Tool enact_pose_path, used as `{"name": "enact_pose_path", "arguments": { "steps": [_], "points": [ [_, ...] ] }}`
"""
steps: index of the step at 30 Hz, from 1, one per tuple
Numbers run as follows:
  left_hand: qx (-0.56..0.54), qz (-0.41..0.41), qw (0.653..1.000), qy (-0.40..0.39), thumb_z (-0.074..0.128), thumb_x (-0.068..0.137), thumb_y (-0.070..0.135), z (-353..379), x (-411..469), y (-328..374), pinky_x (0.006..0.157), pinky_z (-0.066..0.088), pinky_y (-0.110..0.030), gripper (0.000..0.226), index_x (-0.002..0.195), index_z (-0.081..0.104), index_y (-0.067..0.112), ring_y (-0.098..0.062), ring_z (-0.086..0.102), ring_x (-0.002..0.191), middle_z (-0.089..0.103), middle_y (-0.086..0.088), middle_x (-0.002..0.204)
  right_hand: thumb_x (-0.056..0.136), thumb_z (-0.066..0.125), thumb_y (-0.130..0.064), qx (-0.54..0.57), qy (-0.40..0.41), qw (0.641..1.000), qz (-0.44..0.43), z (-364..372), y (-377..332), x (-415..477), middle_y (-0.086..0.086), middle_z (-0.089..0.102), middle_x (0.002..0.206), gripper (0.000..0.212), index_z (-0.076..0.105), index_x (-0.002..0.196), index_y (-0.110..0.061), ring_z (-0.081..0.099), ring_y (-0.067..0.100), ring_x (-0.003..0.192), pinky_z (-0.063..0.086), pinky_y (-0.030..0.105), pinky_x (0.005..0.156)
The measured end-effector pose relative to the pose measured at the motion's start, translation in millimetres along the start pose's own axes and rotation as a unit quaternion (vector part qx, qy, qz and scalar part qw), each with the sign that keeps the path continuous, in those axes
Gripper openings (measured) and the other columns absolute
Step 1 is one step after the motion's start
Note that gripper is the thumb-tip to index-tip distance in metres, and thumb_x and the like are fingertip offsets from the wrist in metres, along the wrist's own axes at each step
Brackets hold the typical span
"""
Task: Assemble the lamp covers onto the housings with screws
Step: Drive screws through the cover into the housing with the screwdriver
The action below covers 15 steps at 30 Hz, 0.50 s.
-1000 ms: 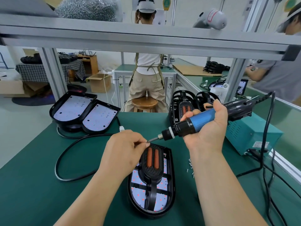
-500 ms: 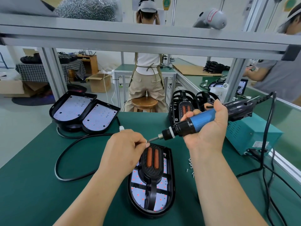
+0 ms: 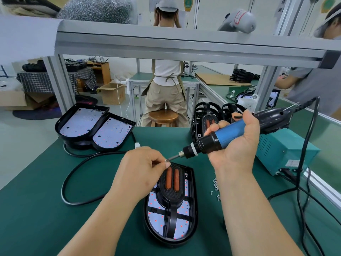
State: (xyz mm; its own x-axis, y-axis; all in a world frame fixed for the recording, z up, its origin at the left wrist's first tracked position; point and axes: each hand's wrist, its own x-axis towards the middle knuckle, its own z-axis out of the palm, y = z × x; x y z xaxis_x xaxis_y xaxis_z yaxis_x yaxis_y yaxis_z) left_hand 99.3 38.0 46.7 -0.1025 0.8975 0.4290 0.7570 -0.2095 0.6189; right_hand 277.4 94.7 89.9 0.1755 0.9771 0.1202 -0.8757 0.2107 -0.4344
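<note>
Cover (image 3: 172, 183) sits on housing (image 3: 195, 209), low centre of the table (image 3: 46, 209). Step looks like loading a screw (image 3: 166, 160) onto the bit. Left hand (image 3: 142, 167) pinches the screw at the bit tip, at 12 o'clock just above the cover's top end. Right hand (image 3: 238, 143) wraps round the screwdriver (image 3: 230, 133), 2 o'clock from the cover. Next, likely: seat the screw, then tip the bit down to a cover hole. Spare screws (image 3: 215, 187) lie at 3 o'clock.

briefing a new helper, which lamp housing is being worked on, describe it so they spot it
On the green bench, look between the person's forearms. The lamp housing lies there, below the left hand. Unlike the two open housings at far left, it carries a black cover with two orange bars.
</note>
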Motion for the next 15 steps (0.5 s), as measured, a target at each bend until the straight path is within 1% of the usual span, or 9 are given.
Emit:
{"name": "enact_pose_path", "arguments": {
  "steps": [3, 7, 9, 13, 14, 15],
  "points": [
    [0.019, 0.012, 1.0, -0.017, 0.077, 0.083, 0.028, -3.3, 0.4, 2.7, 0.072, 0.048, -0.032, 0.014, 0.07, 0.073, 0.026, -0.012, 0.058, 0.074, 0.064, 0.005, 0.073, 0.079, 0.067, -0.037, -0.011, -0.034, 0.999, -0.009, 0.7, -2.3, -1.0, 0.001, 0.051, 0.062, 0.021, 0.056, 0.081, -0.018, 0.051, 0.019, 0.051, 0.049, 0.027, 0.058],
    [0.015, 0.011, 0.999, -0.034, 0.077, 0.084, 0.029, -7.0, 0.9, 4.0, 0.072, 0.046, -0.026, 0.013, 0.071, 0.074, 0.028, -0.008, 0.058, 0.075, 0.064, 0.008, 0.074, 0.076, 0.065, -0.038, -0.02, -0.064, 0.998, -0.009, 2.7, -3.8, -2.7, 0.002, 0.051, 0.061, 0.025, 0.054, 0.085, -0.018, 0.051, 0.019, 0.051, 0.048, 0.027, 0.058],
    [0.007, 0.008, 0.999, -0.044, 0.077, 0.084, 0.029, -8.2, 1.0, 4.5, 0.074, 0.046, -0.026, 0.012, 0.072, 0.075, 0.027, -0.008, 0.059, 0.077, 0.065, 0.007, 0.075, 0.075, 0.064, -0.038, -0.026, -0.078, 0.997, -0.011, 3.5, -3.9, -3.4, 0.002, 0.051, 0.06, 0.024, 0.054, 0.084, -0.018, 0.051, 0.02, 0.051, 0.048, 0.027, 0.057],
    [0.016, 0.01, 0.998, -0.056, 0.076, 0.084, 0.029, -8.2, 0.4, 4.4, 0.076, 0.048, -0.031, 0.01, 0.075, 0.076, 0.026, -0.009, 0.06, 0.077, 0.066, 0.007, 0.076, 0.075, 0.063, -0.036, -0.039, -0.092, 0.995, -0.013, 3.7, -3.5, -4.4, 0.004, 0.051, 0.06, 0.023, 0.054, 0.085, -0.018, 0.051, 0.02, 0.052, 0.048, 0.028, 0.056],
    [0.016, 0.011, 0.998, -0.055, 0.076, 0.084, 0.029, -6.9, 0.0, 4.1, 0.077, 0.049, -0.031, 0.009, 0.076, 0.077, 0.026, -0.009, 0.06, 0.077, 0.066, 0.007, 0.076, 0.076, 0.063, -0.036, -0.043, -0.092, 0.995, -0.018, 4.3, -3.2, -4.5, 0.004, 0.051, 0.06, 0.022, 0.055, 0.086, -0.018, 0.051, 0.02, 0.052, 0.048, 0.028, 0.056],
    [0.012, 0.008, 0.998, -0.055, 0.076, 0.084, 0.028, -6.2, 0.1, 3.9, 0.078, 0.049, -0.028, 0.005, 0.08, 0.078, 0.028, -0.009, 0.06, 0.079, 0.067, 0.008, 0.078, 0.075, 0.063, -0.035, -0.044, -0.088, 0.995, -0.021, 5.0, -3.0, -5.0, 0.004, 0.05, 0.06, 0.022, 0.055, 0.086, -0.018, 0.05, 0.02, 0.052, 0.048, 0.028, 0.056]
  ]
}}
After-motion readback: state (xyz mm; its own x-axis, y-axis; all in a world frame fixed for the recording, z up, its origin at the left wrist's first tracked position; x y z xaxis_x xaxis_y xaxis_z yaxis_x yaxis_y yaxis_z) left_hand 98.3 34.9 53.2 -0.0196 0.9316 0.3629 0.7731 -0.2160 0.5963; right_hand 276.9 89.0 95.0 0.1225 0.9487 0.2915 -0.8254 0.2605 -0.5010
